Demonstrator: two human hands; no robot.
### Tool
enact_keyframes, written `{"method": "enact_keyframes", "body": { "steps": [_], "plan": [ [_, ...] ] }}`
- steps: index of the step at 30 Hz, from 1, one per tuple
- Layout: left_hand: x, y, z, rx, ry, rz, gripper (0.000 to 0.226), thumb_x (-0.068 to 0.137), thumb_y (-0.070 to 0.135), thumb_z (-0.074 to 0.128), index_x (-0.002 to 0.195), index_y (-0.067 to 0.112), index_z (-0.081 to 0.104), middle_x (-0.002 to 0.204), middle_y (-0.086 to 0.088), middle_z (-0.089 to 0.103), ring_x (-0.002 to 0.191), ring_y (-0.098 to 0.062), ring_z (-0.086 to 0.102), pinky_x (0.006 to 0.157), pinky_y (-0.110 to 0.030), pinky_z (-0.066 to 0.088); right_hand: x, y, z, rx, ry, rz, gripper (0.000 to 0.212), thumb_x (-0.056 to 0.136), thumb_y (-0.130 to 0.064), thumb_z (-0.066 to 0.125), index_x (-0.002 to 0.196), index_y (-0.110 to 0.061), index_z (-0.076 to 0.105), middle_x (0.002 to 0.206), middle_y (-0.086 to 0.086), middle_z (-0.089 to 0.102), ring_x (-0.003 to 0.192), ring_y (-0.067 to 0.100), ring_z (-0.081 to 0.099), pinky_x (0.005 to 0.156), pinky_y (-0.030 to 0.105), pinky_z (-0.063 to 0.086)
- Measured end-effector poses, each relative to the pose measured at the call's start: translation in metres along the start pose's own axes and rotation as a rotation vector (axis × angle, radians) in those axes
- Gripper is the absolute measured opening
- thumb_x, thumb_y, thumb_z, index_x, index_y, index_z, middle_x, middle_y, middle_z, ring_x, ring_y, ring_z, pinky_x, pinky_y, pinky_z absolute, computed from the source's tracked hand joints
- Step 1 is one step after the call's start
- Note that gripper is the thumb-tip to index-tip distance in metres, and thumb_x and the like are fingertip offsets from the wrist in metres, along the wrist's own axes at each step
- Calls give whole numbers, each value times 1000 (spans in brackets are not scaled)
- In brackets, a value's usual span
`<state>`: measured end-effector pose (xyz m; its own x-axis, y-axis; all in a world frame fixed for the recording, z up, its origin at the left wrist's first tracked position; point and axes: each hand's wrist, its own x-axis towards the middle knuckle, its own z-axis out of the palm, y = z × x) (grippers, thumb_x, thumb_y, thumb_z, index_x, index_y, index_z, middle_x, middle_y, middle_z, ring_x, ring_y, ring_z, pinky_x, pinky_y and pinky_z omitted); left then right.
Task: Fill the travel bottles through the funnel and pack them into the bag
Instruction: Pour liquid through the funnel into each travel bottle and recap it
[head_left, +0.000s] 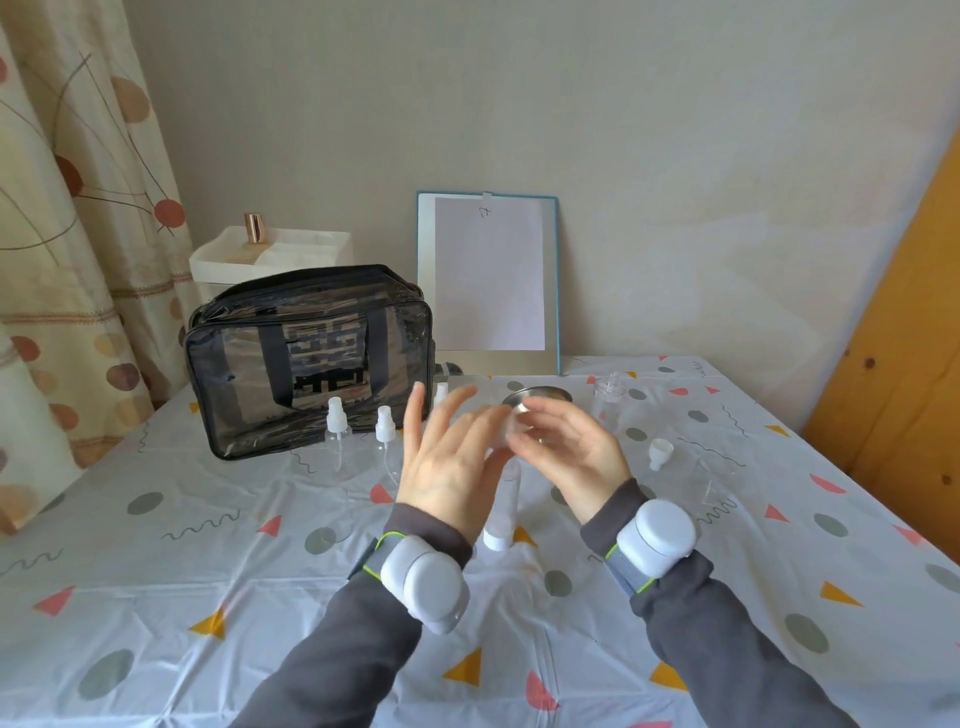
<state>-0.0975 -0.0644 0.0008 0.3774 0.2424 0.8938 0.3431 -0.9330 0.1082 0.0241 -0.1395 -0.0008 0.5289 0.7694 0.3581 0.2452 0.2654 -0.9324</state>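
Both hands are raised together above the middle of the surface (156, 582), which is covered by a pale cloth printed with dots and triangles. The left hand (447, 462) has its fingers (415, 415) straight and spread, pointing up toward twelve o'clock; they are blurred, and I cannot tell whether the thumb side touches anything. The right hand (569, 452) has its fingers curled round a small pale object (506, 434) held between the two hands; blur hides what exactly it is. Each wrist carries a white device on a grey band over a dark grey sleeve.

At ten o'clock from the hands stands the bag (306, 358), dark and see-through with black handles, upright and zipped along its top. Just in front of it, at about nine o'clock from the hands, a spray bottle (338, 431) and a second spray bottle (385, 434) stand upright side by side, clear with white tops. At one o'clock from the hands the round rim of the metal funnel (545, 395) shows just behind the right fingertips. Farther toward two o'clock a clear bottle (608, 397) stands with no cap. At three o'clock a white cap (660, 453) lies apart on the cloth. At six o'clock, under the hands, a slim tube (509, 493) lies flat with its white end toward the person.

Against the wall at twelve o'clock leans a board (488, 280) with a paper sheet; a white box (270, 260) sits behind the bag.
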Motion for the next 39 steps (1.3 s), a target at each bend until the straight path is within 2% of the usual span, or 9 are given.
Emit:
{"method": "enact_keyframes", "body": {
  "steps": [2, 5, 9, 18, 22, 29, 33, 36, 39],
  "plan": [
    [3, -6, -6, -148, -22, -251, 29, 77, 17, 74, 101, 5, 65, 97, -4, 67, 104, -27, 60, 105, -40, 25, 0, 2, -1, -80, -29, 11, 46, 65, -42, 78, 106, -40, 58, 108, -19, 63, 105, 4, 58, 87, 21, 46],
    [2, -22, -15, -368, 26, -680, 23, 85, 34, 61, 105, 22, 57, 92, 24, 54, 91, -8, 51, 80, -16, 31, -2, 13, 1, -244, -58, 55, 59, 70, -23, 79, 116, -38, 45, 121, -18, 51, 113, 4, 50, 95, 23, 41],
    [-11, -55, -26, -365, 58, -953, 26, 84, 44, 59, 106, 32, 50, 96, 17, 55, 87, -6, 49, 79, -23, 33, -7, 23, 10, -310, -72, 126, 67, 72, -16, 78, 125, -30, 40, 118, -6, 52, 110, 12, 52, 99, 26, 39],
    [-54, -129, -52, -84, -79, -1236, 35, 84, 36, 61, 110, 13, 58, 110, -14, 56, 85, -27, 57, 83, -42, 50, -8, 23, 19, -382, -7, 123, 39, 73, -17, 77, 109, -15, 61, 100, -3, 63, 94, 12, 59, 87, 16, 43],
    [-67, -134, -48, 54, -318, -1223, 25, 84, 21, 62, 104, 6, 66, 104, -20, 64, 91, -36, 58, 78, -35, 42, -8, 23, 22, -386, 9, 129, 41, 72, -17, 77, 110, -15, 62, 100, -2, 64, 93, 10, 59, 87, 17, 44],
    [-77, -134, -41, 102, -388, -1218, 20, 82, 21, 62, 96, 7, 67, 94, -17, 66, 78, -33, 54, 70, -30, 40, -9, 23, 18, -366, 9, 144, 40, 73, -15, 77, 110, -13, 62, 103, 1, 65, 92, 9, 59, 77, 6, 41],
    [-78, -130, -43, 106, -453, -1274, 52, 83, 21, 61, 129, 4, 46, 119, -19, 57, 109, -36, 50, 93, -40, 43, -10, 23, 17, -355, 4, 147, 40, 73, -15, 77, 110, -13, 62, 103, 0, 64, 93, 9, 58, 75, 5, 41],
    [-69, -111, -50, 171, -393, -1280, 72, 77, 16, 66, 139, 9, 31, 139, -19, 34, 127, -36, 29, 106, -45, 28, -11, 23, 17, -350, 4, 146, 39, 73, -16, 77, 109, -14, 62, 103, -1, 64, 93, 9, 58, 79, 9, 42],
    [-52, -85, -57, 151, -179, -1036, 77, 70, 6, 67, 138, 7, 32, 140, -18, 29, 129, -35, 22, 108, -42, 18, -10, 24, 17, -343, 15, 142, 39, 72, -16, 78, 107, -14, 63, 99, -5, 63, 90, 8, 58, 70, -1, 41]
  ]
}}
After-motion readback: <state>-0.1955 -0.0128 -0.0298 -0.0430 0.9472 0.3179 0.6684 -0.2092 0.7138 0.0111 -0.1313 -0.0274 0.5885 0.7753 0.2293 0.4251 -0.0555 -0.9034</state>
